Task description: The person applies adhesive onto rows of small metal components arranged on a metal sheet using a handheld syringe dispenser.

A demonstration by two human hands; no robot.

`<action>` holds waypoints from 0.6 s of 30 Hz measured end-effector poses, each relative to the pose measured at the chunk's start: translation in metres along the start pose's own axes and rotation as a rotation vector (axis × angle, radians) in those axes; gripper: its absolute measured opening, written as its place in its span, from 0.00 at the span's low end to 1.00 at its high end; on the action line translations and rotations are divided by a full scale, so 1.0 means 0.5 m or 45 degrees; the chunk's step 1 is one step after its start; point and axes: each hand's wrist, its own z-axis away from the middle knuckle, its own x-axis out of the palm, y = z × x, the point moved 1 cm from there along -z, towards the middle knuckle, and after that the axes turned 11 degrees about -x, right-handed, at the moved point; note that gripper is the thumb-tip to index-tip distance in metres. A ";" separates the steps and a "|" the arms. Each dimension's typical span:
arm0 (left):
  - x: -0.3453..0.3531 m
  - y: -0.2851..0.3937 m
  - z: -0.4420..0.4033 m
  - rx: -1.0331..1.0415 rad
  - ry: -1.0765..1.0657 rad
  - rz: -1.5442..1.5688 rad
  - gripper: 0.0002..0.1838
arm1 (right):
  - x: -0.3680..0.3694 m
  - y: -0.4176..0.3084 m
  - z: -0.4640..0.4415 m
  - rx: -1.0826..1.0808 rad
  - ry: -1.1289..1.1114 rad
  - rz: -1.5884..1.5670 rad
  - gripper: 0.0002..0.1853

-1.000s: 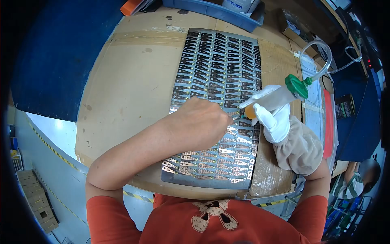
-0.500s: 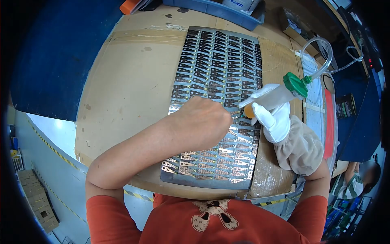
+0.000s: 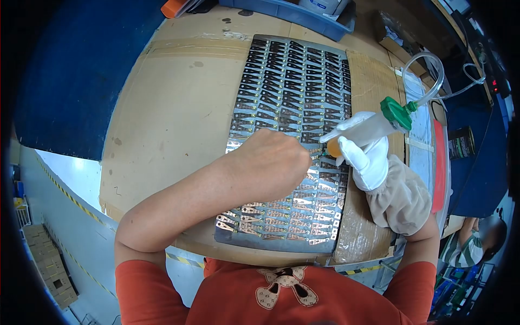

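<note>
My right hand (image 3: 368, 160), in a white glove, is closed around a dispensing syringe (image 3: 375, 129). The syringe has a cloudy barrel, a green cap (image 3: 397, 113) and orange contents near its tip. It slants down toward a metal plate (image 3: 227, 238) carrying rows of small flat metal pieces (image 3: 273, 102), dark toward the far side and copper-coloured near me. My bare left hand (image 3: 273, 162) is closed over the middle of the plate, its fingertips by the syringe tip. Whatever those fingers pinch is hidden behind the hand.
Under the plate lies cardboard (image 3: 162, 114). A clear hose (image 3: 440, 67) loops from the green cap to the right. A blue bin (image 3: 281, 13) stands at the back, and a dark can (image 3: 461, 142) at the right. Another person (image 3: 468, 246) is at the far right.
Both hands stay almost in place, with the syringe still by the left fingertips. The view shifts very slightly.
</note>
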 end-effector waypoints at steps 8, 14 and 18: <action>-0.002 0.002 0.003 0.003 0.016 0.010 0.12 | -0.005 0.009 0.002 -0.091 -0.028 0.011 0.14; -0.001 0.007 0.011 -0.009 0.013 0.005 0.13 | 0.004 -0.024 0.014 0.034 0.030 -0.176 0.14; 0.000 0.013 0.020 0.003 0.083 0.050 0.05 | -0.001 -0.005 0.024 -0.077 -0.048 -0.010 0.16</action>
